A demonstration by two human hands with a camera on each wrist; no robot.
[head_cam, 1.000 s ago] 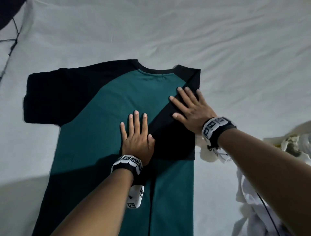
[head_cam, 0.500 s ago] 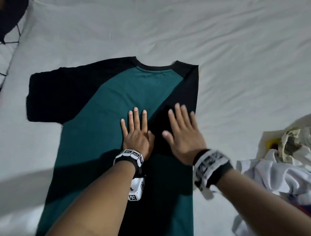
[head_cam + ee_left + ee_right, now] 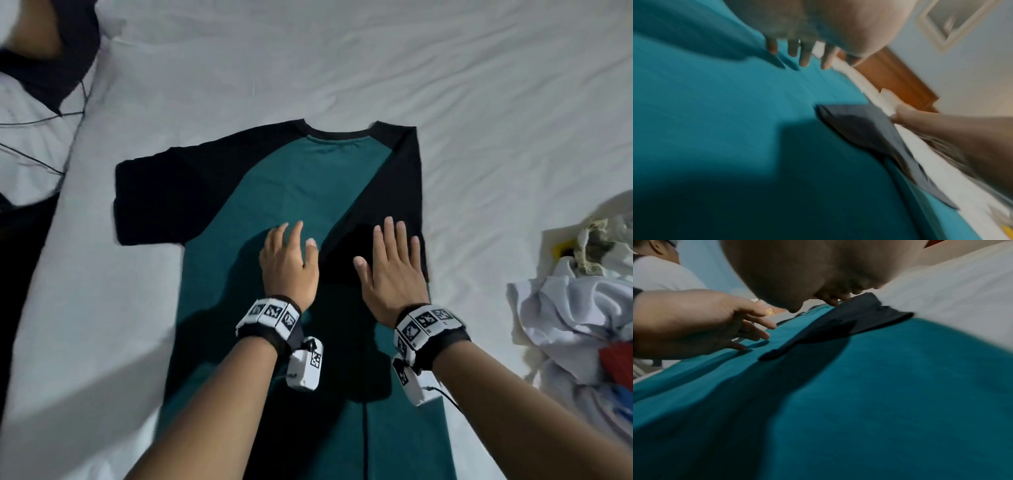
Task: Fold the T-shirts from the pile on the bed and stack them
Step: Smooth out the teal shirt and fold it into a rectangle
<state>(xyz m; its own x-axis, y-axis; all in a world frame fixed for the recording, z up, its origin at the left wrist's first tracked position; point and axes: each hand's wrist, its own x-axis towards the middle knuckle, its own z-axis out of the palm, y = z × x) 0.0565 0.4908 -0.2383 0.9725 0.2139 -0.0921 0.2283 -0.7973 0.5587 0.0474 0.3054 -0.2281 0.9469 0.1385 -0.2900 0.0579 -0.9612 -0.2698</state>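
Teal-and-black T-shirt (image 3: 284, 192) flat on bed (image 3: 342, 51), right sleeve folded in.

This is a bedroom in a home. A bed (image 3: 445, 68) covered by a creased white sheet fills nearly the whole head view, and a teal and black T-shirt (image 3: 291, 192) lies spread flat on its middle. At the bed's right edge sits a crumpled pile of clothes (image 3: 575, 308), mostly white. In the left wrist view a wooden headboard or door (image 3: 894, 81), which one is unclear, stands beyond the mattress against a pale blue wall (image 3: 972, 73) carrying a white-framed picture (image 3: 953, 21).
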